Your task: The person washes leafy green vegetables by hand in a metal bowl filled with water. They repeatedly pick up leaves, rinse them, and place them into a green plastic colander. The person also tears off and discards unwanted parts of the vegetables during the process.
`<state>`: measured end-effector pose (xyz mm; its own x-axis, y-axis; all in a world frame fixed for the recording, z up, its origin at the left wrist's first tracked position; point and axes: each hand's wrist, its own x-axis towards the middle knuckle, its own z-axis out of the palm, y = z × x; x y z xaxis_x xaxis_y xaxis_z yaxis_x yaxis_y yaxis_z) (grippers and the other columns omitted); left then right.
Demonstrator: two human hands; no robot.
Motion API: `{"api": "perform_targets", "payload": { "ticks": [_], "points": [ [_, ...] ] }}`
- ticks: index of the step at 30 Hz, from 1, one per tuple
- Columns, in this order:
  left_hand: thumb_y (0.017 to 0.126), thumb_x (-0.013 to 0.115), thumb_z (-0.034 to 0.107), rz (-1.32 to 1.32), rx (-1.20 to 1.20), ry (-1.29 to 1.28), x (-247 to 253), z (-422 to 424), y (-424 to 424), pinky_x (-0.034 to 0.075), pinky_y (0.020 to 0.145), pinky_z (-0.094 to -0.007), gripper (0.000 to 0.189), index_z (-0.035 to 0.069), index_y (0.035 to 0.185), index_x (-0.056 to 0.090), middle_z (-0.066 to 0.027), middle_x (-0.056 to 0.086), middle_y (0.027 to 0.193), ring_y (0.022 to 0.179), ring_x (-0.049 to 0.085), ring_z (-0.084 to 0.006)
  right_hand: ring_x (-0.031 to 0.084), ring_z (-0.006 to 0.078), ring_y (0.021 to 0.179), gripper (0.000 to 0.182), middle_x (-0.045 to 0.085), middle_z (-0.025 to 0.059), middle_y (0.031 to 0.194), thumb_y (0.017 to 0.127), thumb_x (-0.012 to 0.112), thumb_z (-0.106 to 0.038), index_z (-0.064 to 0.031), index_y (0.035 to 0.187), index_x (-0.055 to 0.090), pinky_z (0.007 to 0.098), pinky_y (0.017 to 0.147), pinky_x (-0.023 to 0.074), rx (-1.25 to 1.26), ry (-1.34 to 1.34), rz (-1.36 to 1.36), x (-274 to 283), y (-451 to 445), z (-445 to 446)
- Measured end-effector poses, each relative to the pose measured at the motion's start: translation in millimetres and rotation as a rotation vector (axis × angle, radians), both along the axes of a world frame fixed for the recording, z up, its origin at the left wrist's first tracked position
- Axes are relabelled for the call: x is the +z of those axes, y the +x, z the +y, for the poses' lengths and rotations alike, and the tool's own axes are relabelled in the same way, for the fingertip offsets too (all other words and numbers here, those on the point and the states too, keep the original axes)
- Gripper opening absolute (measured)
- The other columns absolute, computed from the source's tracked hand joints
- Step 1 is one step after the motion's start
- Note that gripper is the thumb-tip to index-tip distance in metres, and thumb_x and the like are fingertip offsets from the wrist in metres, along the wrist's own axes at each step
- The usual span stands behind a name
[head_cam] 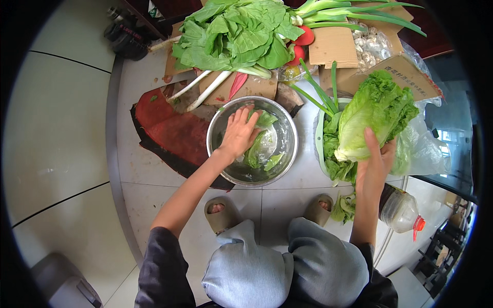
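My left hand (240,133) is over a round stainless steel basin (294,154) of water, palm down with its fingers apart. Loose green lettuce leaves (254,152) float beneath and beside it; whether the fingertips touch one is hard to see. Held up on the other side is a head of green lettuce (375,115), its pale base towards me. My right hand (379,154) grips it low down, the thumb across the front. Under the lettuce stands a pale green-rimmed plastic basket (319,140) with leafy greens (331,133) and scallions inside.
Leafy greens (238,36), red radishes (304,36) and leeks (210,90) lie on cardboard at the back. Garlic bulbs (366,50) fill a carton. A red mat (173,123) lies left of the basin. A plastic jug (400,211) with a red cap lies at right.
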<state>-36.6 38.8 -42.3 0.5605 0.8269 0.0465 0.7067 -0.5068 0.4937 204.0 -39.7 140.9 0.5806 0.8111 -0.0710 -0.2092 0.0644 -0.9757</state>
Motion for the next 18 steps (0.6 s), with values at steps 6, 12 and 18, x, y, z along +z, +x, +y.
{"api": "perform_targets", "payload": {
  "ticks": [6,12,18],
  "points": [
    [0.066,0.06,0.069,0.434,0.147,-0.555,-4,-17,30,0.023,0.104,-0.0564,0.1,0.013,0.141,0.025,-0.0167,0.035,0.131,0.125,0.031,-0.0317,0.052,0.0163,0.107,0.06,0.051,0.01,0.12,0.078,0.066,0.004,-0.001,0.13,0.036,0.03,0.093,0.0399,-0.002,0.017,0.009,-5,-7,-3],
    [0.077,0.061,0.038,0.69,0.071,-0.211,-18,-56,24,0.028,0.091,-0.068,0.07,0.018,0.137,0.029,-0.0163,0.031,0.13,0.123,0.029,-0.0337,0.053,0.0164,0.106,0.058,0.052,0.0099,0.118,0.078,0.066,0.003,-0.0005,0.128,0.037,0.0295,0.093,0.04,0.008,0.008,0.025,-10,-5,-5],
    [0.068,0.055,-0.011,0.313,0.138,-0.154,-32,-42,-11,0.051,0.074,-0.0391,0.05,0.007,0.115,0.05,-0.0208,0.049,0.107,0.088,0.058,-0.0403,0.051,0.0175,0.109,0.057,0.05,0.0112,0.121,0.08,0.064,0.001,0.0003,0.129,0.035,0.0312,0.094,0.0405,0.028,0.009,0.016,-5,-6,-7]
  ]
}}
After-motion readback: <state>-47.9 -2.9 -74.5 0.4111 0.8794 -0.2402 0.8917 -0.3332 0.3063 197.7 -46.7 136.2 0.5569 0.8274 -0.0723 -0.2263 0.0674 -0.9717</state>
